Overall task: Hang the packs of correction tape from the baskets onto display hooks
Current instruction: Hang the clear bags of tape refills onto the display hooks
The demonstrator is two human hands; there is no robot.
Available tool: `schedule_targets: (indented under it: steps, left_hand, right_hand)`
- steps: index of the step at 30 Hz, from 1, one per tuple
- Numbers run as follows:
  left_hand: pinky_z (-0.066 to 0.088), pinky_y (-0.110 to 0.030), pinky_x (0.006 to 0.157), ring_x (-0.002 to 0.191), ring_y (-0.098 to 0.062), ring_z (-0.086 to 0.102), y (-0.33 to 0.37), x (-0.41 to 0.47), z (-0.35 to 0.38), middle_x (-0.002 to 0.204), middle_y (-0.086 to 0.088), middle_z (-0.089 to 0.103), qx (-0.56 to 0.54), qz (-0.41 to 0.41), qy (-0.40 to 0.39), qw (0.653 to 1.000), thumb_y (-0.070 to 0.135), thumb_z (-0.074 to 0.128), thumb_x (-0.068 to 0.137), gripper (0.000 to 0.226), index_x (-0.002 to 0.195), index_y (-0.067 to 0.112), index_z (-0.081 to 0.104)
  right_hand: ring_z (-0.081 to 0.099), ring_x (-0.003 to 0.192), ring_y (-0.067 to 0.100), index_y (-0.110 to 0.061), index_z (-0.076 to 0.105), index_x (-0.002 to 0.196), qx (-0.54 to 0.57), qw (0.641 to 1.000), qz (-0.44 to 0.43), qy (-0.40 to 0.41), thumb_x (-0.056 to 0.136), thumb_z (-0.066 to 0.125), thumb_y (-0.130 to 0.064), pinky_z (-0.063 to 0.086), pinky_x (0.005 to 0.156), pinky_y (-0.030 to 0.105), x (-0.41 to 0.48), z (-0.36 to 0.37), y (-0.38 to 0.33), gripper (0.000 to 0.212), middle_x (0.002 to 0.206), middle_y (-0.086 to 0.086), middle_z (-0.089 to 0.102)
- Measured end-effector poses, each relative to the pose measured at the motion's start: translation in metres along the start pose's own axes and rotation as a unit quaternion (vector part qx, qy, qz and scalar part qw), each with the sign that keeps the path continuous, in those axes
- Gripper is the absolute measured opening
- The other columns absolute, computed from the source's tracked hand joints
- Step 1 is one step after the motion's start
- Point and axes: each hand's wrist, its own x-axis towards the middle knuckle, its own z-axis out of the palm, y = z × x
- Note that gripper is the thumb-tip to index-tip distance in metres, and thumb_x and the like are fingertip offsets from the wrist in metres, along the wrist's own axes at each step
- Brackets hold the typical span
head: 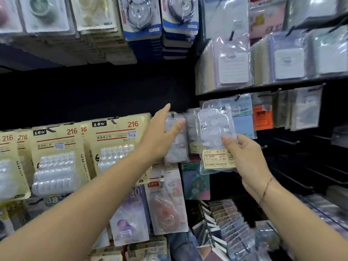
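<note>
My right hand (244, 157) grips the lower part of a clear pack of white correction tapes (214, 132) with a cream label, held upright in front of the display. My left hand (162, 132) reaches to the hanging clear packs (176, 146) just left of it, thumb on the front pack's face and fingers stretched up toward its top. The hook that carries those packs is hidden behind my fingers. More clear packs (192, 132) hang between the two hands.
Cream "216" correction tape packs (113, 144) hang in rows to the left. Blister packs (165, 200) hang below, sticky-note packs (231, 68) on the right shelf, bare black hooks (288, 142) further right. Small notebooks (229, 223) stand at the bottom.
</note>
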Motion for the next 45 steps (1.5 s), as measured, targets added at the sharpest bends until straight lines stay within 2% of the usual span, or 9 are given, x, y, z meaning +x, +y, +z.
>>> schedule_targets:
  steps: [3,10,15,22,26,30,34,42,45]
  left_hand:
    - [0.018,-0.024,0.113,0.149,-0.010,0.019,-0.004,0.013,0.001,0.164,0.007,0.020,0.019,-0.037,-0.039,0.998,0.051,0.041,0.100,0.069,0.158,0.023,0.016]
    - [0.027,-0.023,0.101,0.141,-0.013,0.036,-0.015,0.020,-0.001,0.153,0.005,0.041,-0.004,-0.042,-0.042,0.998,0.048,0.044,0.100,0.056,0.151,0.026,0.034]
    - [0.030,-0.026,0.102,0.140,-0.015,0.039,-0.019,0.023,-0.002,0.151,0.003,0.044,-0.002,-0.038,-0.052,0.998,0.049,0.044,0.100,0.051,0.147,0.028,0.038]
    - [0.030,-0.024,0.099,0.141,-0.013,0.037,-0.025,0.023,0.002,0.151,0.001,0.044,-0.015,-0.035,-0.055,0.998,0.048,0.045,0.100,0.052,0.148,0.030,0.035]
    - [0.032,-0.024,0.099,0.141,-0.012,0.037,-0.030,0.023,0.004,0.152,0.003,0.042,0.000,-0.019,-0.057,0.998,0.047,0.047,0.100,0.056,0.151,0.029,0.031]
    - [0.032,-0.024,0.102,0.142,-0.010,0.036,-0.036,0.025,0.004,0.153,0.008,0.041,0.019,-0.001,-0.055,0.998,0.046,0.048,0.099,0.057,0.151,0.029,0.031]
    - [0.031,-0.023,0.100,0.142,-0.008,0.035,-0.040,0.027,0.004,0.153,0.010,0.041,0.041,0.018,-0.051,0.998,0.046,0.048,0.099,0.055,0.150,0.031,0.030]
    - [0.028,-0.021,0.100,0.143,-0.007,0.032,-0.043,0.027,0.003,0.155,0.012,0.038,0.055,0.034,-0.058,0.996,0.047,0.047,0.099,0.057,0.150,0.034,0.028]
    - [0.029,-0.021,0.098,0.142,-0.008,0.034,-0.040,0.026,0.002,0.155,0.011,0.038,0.058,0.032,-0.062,0.996,0.047,0.048,0.099,0.058,0.151,0.033,0.027]
  right_hand:
    - [0.058,0.088,0.056,0.016,0.047,0.096,-0.016,1.000,0.006,0.003,0.091,0.063,-0.041,0.050,0.075,0.063,0.005,-0.004,0.002,0.060,0.099,0.041,0.055]
    - [0.071,0.084,0.035,0.011,0.061,0.098,-0.028,0.999,0.010,-0.022,0.095,0.059,-0.033,0.055,0.077,0.054,0.015,-0.004,0.008,0.044,0.092,0.024,0.071]
    - [0.069,0.066,0.018,0.013,0.059,0.095,-0.025,0.999,0.024,-0.013,0.095,0.060,-0.031,0.053,0.057,0.029,0.022,0.000,0.020,0.045,0.084,0.023,0.069]
    - [0.061,0.063,0.019,0.000,0.060,0.084,-0.017,0.996,0.085,-0.014,0.095,0.057,-0.041,0.047,0.053,0.023,0.044,0.023,0.057,0.042,0.076,0.016,0.063]
    - [0.068,0.077,0.022,0.008,0.064,0.101,0.019,0.994,0.108,0.005,0.093,0.058,-0.044,0.057,0.079,0.042,0.057,0.038,0.079,0.052,0.091,0.017,0.073]
    - [0.069,0.083,0.024,0.010,0.062,0.106,0.014,0.993,0.112,0.043,0.092,0.061,-0.043,0.054,0.075,0.030,0.081,0.046,0.094,0.055,0.098,0.020,0.071]
    - [0.065,0.104,0.035,0.011,0.063,0.104,-0.008,0.988,0.138,0.068,0.086,0.065,-0.052,0.051,0.092,0.045,0.108,0.052,0.109,0.066,0.106,0.024,0.068]
    - [0.061,0.080,0.023,-0.009,0.063,0.071,-0.055,0.978,0.166,0.115,0.080,0.067,-0.060,0.050,0.078,0.034,0.139,0.063,0.133,0.052,0.080,0.004,0.064]
    - [0.057,0.080,0.022,-0.008,0.060,0.083,-0.051,0.973,0.197,0.112,0.078,0.069,-0.061,0.046,0.072,0.030,0.136,0.062,0.132,0.054,0.086,0.003,0.060]
